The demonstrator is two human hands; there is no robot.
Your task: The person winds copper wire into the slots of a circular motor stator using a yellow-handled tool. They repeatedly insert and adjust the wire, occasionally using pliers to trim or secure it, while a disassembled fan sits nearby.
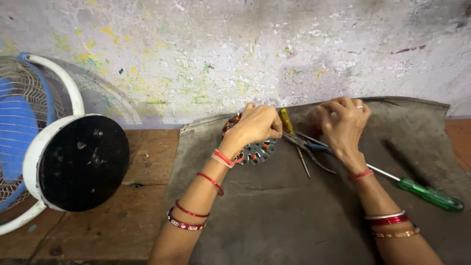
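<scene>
Bangled forearms enter from the bottom of the frame and reach up to mid-frame over a grey mat (274, 216) spread on the wooden floor (132, 216). Left hand (255, 125) is clenched over the top of a round motor stator (252, 149), fingers curled on its upper rim; grey slotted laminations and copper-orange windings show below the palm. Stator sits on the mat at centre frame, just below the wall (245, 54). Right hand (343, 122) is curled shut with fingertips pinched together, just right of centre; what it pinches is too small to tell. Pliers (306, 145) with blue handles lie on the mat between the hands, partly under the right hand. Yellow-handled screwdriver (287, 122) lies just beside the stator, its shaft crossing the pliers. Green-handled screwdriver (429, 194) lies at right, shaft running up under the right wrist. Table fan (54, 147) with white guard, blue blades and black round base fills the left of the frame, well apart from the mat.
</scene>
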